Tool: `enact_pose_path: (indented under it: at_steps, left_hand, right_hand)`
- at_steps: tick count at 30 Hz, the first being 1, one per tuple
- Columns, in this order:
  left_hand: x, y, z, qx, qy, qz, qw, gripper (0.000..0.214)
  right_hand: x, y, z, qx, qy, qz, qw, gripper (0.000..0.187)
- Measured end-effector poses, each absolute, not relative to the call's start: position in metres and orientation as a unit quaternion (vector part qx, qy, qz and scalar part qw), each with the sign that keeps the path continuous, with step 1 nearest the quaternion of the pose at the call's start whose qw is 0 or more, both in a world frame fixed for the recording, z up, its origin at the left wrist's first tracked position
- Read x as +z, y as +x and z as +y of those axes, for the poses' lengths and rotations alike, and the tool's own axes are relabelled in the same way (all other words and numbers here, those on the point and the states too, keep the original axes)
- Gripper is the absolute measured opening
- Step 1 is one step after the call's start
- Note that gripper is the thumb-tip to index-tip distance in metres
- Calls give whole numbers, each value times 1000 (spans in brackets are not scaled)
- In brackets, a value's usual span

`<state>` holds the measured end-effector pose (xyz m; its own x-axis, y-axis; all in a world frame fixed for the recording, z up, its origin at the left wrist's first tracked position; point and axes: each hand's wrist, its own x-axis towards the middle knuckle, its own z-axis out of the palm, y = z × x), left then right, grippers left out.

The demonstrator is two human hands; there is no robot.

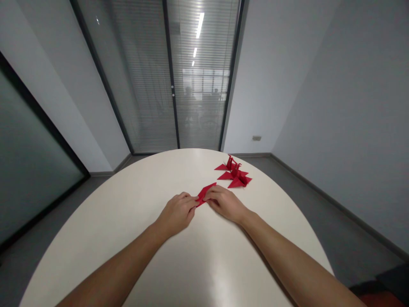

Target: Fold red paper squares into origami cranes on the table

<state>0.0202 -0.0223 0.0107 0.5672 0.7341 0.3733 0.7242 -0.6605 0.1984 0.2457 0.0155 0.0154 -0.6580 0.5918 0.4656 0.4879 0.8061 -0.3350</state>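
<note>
Between my two hands a piece of folded red paper [205, 192] lies at the middle of the table, its pointed end toward the back right. My left hand [181, 211] has its fingers pressed together on the paper's left end. At the other side my right hand [225, 201] pinches the paper's near right edge, and its fingertips cover part of the folds. Several red origami cranes [234, 174] with spread wings stand close together just beyond my right hand.
The round white table [153, 179] fills the middle of the view. Behind it stands a glass partition with blinds [201, 115]. A wall socket [256, 138] sits low on the back wall. A dark and red object [380, 294], partly cut off, is at the lower right.
</note>
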Motion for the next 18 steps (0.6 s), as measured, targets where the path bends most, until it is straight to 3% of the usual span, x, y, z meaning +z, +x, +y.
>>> enact_pose_path:
  at_steps: [18]
  left_hand:
    - [4, 18, -18, 229, 888, 396, 50, 42]
  right_hand:
    - [17, 249, 13, 60, -315, -920, 224, 25]
